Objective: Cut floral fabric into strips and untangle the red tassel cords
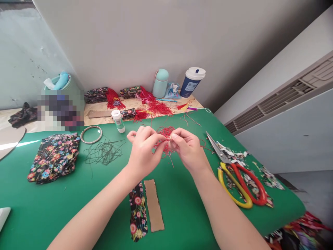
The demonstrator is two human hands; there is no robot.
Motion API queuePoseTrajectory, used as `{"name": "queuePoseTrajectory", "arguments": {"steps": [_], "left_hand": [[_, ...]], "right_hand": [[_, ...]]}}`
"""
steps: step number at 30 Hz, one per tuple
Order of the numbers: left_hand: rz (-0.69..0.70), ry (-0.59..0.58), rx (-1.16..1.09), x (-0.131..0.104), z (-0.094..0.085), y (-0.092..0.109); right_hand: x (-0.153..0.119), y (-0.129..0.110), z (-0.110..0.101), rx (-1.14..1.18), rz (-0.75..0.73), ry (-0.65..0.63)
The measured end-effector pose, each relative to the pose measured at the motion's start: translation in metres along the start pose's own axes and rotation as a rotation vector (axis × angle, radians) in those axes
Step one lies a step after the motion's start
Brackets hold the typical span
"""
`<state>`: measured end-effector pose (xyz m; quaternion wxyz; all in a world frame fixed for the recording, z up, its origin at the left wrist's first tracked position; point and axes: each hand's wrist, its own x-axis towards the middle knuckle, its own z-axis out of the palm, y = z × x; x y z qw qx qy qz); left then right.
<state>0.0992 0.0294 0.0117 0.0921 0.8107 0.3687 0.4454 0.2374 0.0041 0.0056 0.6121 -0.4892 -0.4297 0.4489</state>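
Note:
My left hand [145, 147] and my right hand [187, 147] meet fingertip to fingertip over the middle of the table. Both pinch a thin red cord, mostly covered by the fingers. Just behind and below them lies a tangled pile of red cords [166, 131], with loose ends trailing out. Nearer to me, below the left hand, are a strip of black floral fabric [138, 211] and a brown cardboard strip [154, 205] with dark fabric edges, side by side.
Large scissors [235, 180] with yellow and red handles lie right, among fabric scraps [269, 177]. Left are folded floral fabric [54, 158], dark green cords [105, 152], a ring [91, 134] and a glue stick [118, 121]. Tassels [113, 99], a flask [160, 83] and a cup [191, 82] stand behind.

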Motion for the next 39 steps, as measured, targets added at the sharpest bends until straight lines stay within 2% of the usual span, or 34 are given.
{"name": "queuePoseTrajectory", "arguments": {"steps": [3,6,12,15,19,22,24,26,28,30,32,35,39], "left_hand": [[-0.003,0.004,-0.006,0.000,0.000,0.001],[-0.041,-0.024,-0.047,0.001,-0.002,0.002],[-0.232,-0.146,-0.320,0.005,-0.006,0.002],[-0.219,-0.205,-0.412,0.006,-0.005,-0.001],[-0.178,-0.222,-0.490,0.008,-0.008,-0.004],[-0.156,-0.167,-0.593,0.016,-0.022,-0.005],[-0.159,-0.034,-0.538,0.022,-0.033,-0.007],[-0.163,0.069,-0.363,0.027,-0.039,-0.010],[-0.169,0.039,-0.247,0.026,-0.036,-0.016],[-0.168,-0.053,-0.234,0.021,-0.025,-0.023],[-0.155,-0.096,-0.179,0.015,-0.012,-0.028],[-0.247,-0.165,-0.213,0.006,0.005,-0.032],[-0.301,-0.251,-0.279,0.000,0.017,-0.030]], "right_hand": [[-0.001,-0.002,-0.001,-0.068,-0.023,0.000],[-0.002,-0.006,-0.002,-0.246,-0.101,0.006],[-0.006,-0.008,-0.001,-0.727,-0.509,0.111],[-0.007,-0.004,0.001,-0.794,-0.579,0.144],[-0.004,0.000,-0.003,-0.801,-0.580,0.156],[0.005,0.005,-0.014,-0.725,-0.477,0.268],[0.011,0.008,-0.022,-0.579,-0.364,0.335],[0.016,0.010,-0.027,-0.443,-0.278,0.289],[0.018,0.011,-0.029,-0.358,-0.249,0.224],[0.017,0.011,-0.028,-0.297,-0.252,0.195],[0.015,0.010,-0.028,-0.249,-0.253,0.174],[0.013,0.008,-0.028,-0.241,-0.265,0.141],[0.012,0.006,-0.029,-0.271,-0.278,0.115]]}}
